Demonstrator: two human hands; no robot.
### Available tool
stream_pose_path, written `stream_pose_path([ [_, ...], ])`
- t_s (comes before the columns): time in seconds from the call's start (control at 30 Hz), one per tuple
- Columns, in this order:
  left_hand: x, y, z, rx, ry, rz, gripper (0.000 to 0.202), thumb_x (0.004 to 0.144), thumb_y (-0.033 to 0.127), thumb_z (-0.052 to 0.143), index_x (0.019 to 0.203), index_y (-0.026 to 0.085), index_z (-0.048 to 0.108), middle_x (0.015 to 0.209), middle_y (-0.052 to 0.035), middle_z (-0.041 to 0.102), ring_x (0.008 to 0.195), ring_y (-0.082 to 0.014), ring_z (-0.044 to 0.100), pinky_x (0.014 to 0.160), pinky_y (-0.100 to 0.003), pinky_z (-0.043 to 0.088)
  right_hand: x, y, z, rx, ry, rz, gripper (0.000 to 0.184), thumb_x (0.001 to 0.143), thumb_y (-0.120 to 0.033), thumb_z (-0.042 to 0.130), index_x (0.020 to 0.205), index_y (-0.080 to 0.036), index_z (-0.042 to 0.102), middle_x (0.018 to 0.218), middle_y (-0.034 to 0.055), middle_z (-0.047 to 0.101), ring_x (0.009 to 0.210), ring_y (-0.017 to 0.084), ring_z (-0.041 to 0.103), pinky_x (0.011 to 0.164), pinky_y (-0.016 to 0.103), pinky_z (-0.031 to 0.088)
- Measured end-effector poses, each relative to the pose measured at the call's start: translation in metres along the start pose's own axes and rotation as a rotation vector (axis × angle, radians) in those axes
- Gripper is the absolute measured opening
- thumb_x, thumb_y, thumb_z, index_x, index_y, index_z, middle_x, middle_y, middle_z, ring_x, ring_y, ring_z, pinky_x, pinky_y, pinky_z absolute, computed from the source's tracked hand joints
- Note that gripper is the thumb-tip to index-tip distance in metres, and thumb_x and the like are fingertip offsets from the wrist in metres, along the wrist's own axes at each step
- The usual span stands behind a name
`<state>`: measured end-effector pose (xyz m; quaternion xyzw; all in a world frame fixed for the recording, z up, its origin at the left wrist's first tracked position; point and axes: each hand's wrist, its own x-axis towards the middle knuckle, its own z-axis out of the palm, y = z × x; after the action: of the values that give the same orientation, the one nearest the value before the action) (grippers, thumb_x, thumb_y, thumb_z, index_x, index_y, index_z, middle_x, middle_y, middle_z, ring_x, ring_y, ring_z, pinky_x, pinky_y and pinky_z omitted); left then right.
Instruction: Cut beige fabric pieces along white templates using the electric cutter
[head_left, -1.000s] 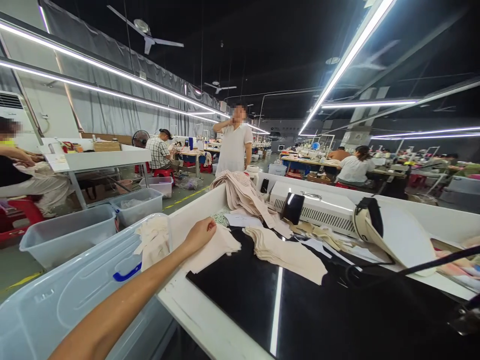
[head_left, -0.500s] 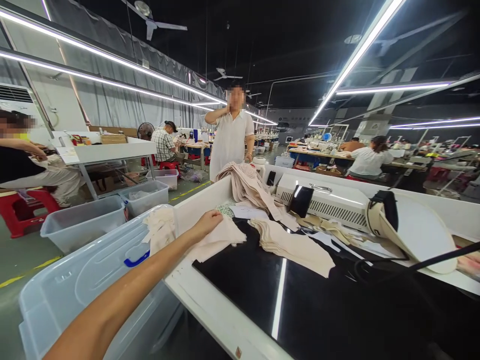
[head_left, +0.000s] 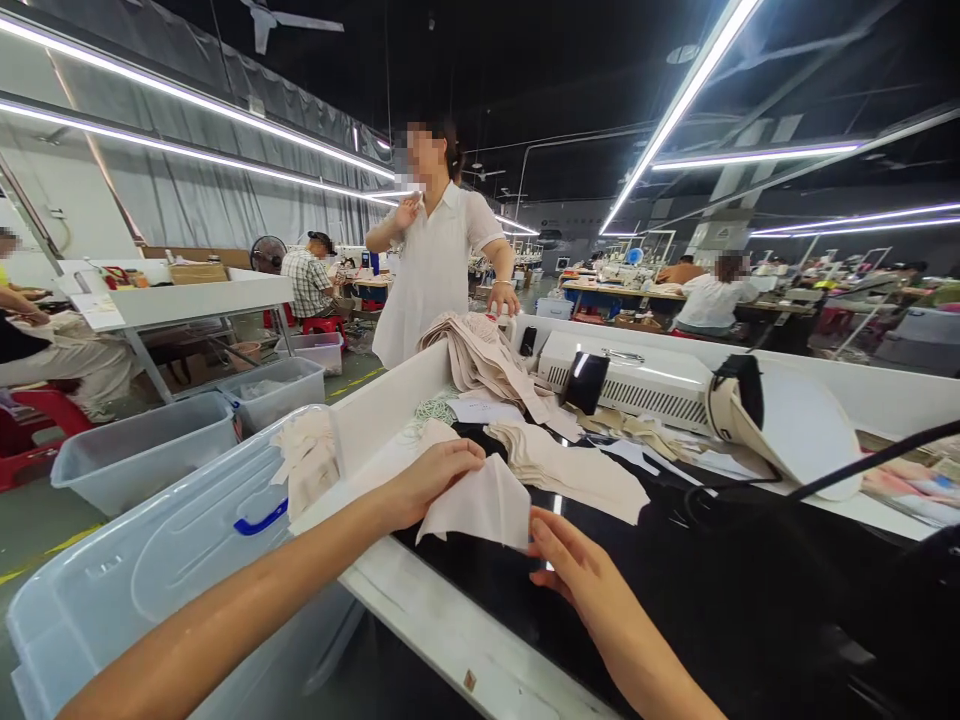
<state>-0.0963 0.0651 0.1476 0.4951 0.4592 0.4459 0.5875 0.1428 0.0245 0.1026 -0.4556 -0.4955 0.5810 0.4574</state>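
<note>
Head view: L hand pinches fabric pc, R hand spread at its edge, stack behind.

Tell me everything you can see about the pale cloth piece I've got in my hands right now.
The cloth piece is a thin, cream, matte fabric cut-out, roughly fan-shaped with a straight bottom edge, plain. It is held over the glossy black tabletop near the table's white front edge, hanging slightly slack. The left hand pinches its upper left corner. The right hand touches its lower right corner with its fingers, grip unclear.
</note>
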Motion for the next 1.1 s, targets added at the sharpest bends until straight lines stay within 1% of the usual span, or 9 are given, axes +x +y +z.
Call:
stream_pose_path([
  [0.07, -0.006, -0.001, 0.008, -0.014, -0.042, -0.022, 0.035, 0.072, 0.044, 0.088, 0.091, 0.022, 0.067, 0.08, 0.0043, 0.061, 0.075, -0.0155, 0.055, 0.069, -0.027, 0.042, -0.001, 0.002, 0.008, 0.047, -0.048, 0.031, 0.071, 0.071, -0.09, 0.099, 0.1, -0.025, 0.092, 0.102, 0.0075, 0.08, 0.095, 0.027, 0.067, 0.082, 0.034, 0.058],
  [0.2, -0.015, -0.005, 0.019, -0.029, -0.116, -0.068, 0.046, 0.073, 0.051, 0.097, 0.095, 0.022, 0.069, 0.083, 0.0037, 0.065, 0.077, -0.0153, 0.058, 0.07, -0.027, 0.044, -0.004, 0.001, 0.014, 0.176, -0.081, 0.077, 0.07, 0.062, -0.085, 0.107, 0.083, -0.023, 0.085, 0.085, 0.0037, 0.073, 0.079, 0.021, 0.058, 0.072, 0.03, 0.051],
  [0.4, -0.021, -0.006, 0.02, -0.015, -0.194, -0.121, 0.058, 0.068, 0.054, 0.107, 0.103, 0.02, 0.075, 0.093, -0.0007, 0.075, 0.082, -0.0164, 0.066, 0.073, -0.027, 0.048, -0.005, 0.004, 0.002, 0.199, -0.117, 0.043, 0.058, 0.078, -0.076, 0.105, 0.106, -0.026, 0.092, 0.097, 0.0048, 0.08, 0.095, 0.026, 0.069, 0.082, 0.03, 0.056],
  [0.53, -0.021, -0.007, 0.019, 0.034, -0.199, -0.124, 0.049, 0.071, 0.046, 0.104, 0.101, 0.02, 0.076, 0.087, 0.002, 0.071, 0.074, -0.0141, 0.06, 0.065, -0.026, 0.04, -0.006, 0.005, -0.001, 0.208, -0.106, 0.051, 0.059, 0.078, -0.075, 0.106, 0.109, -0.026, 0.092, 0.098, 0.0049, 0.081, 0.092, 0.025, 0.068, 0.08, 0.03, 0.055],
  [0.63, -0.021, -0.007, 0.019, 0.061, -0.2, -0.125, 0.049, 0.072, 0.049, 0.102, 0.102, 0.02, 0.076, 0.085, 0.0024, 0.069, 0.072, -0.0136, 0.057, 0.062, -0.026, 0.034, -0.008, 0.004, 0.0, 0.207, -0.106, 0.05, 0.059, 0.08, -0.075, 0.105, 0.11, -0.026, 0.092, 0.099, 0.005, 0.081, 0.091, 0.024, 0.067, 0.08, 0.03, 0.054],
  [0.77, -0.023, -0.005, 0.022, 0.089, -0.212, -0.12, 0.055, 0.071, 0.059, 0.099, 0.1, 0.019, 0.074, 0.088, 0.0009, 0.069, 0.076, -0.0147, 0.058, 0.066, -0.026, 0.037, -0.009, 0.004, 0.001, 0.206, -0.113, 0.042, 0.06, 0.08, -0.075, 0.104, 0.11, -0.025, 0.092, 0.099, 0.0058, 0.08, 0.093, 0.025, 0.066, 0.081, 0.031, 0.055],
  [0.83, -0.023, -0.004, 0.023, 0.103, -0.215, -0.116, 0.053, 0.07, 0.057, 0.098, 0.098, 0.019, 0.072, 0.086, 0.0015, 0.067, 0.077, -0.0147, 0.057, 0.067, -0.026, 0.038, -0.009, 0.004, 0.001, 0.197, -0.117, 0.035, 0.061, 0.08, -0.076, 0.104, 0.109, -0.024, 0.092, 0.097, 0.0056, 0.079, 0.092, 0.025, 0.065, 0.08, 0.03, 0.053],
  [0.97, -0.024, 0.0, 0.021, 0.142, -0.208, -0.111, 0.041, 0.071, 0.048, 0.092, 0.092, 0.02, 0.071, 0.077, 0.0055, 0.057, 0.07, -0.0122, 0.047, 0.061, -0.026, 0.029, -0.01, 0.003, 0.0, 0.179, -0.115, 0.033, 0.065, 0.078, -0.079, 0.104, 0.107, -0.022, 0.091, 0.092, 0.0044, 0.076, 0.087, 0.022, 0.06, 0.077, 0.028, 0.05],
  [1.1, -0.026, 0.002, 0.02, 0.157, -0.205, -0.115, 0.042, 0.074, 0.051, 0.091, 0.093, 0.02, 0.069, 0.076, 0.0069, 0.054, 0.068, -0.011, 0.043, 0.059, -0.026, 0.026, -0.012, 0.0, 0.001, 0.169, -0.11, 0.036, 0.067, 0.077, -0.08, 0.104, 0.107, -0.022, 0.091, 0.093, 0.0045, 0.077, 0.088, 0.021, 0.06, 0.077, 0.027, 0.05],
])
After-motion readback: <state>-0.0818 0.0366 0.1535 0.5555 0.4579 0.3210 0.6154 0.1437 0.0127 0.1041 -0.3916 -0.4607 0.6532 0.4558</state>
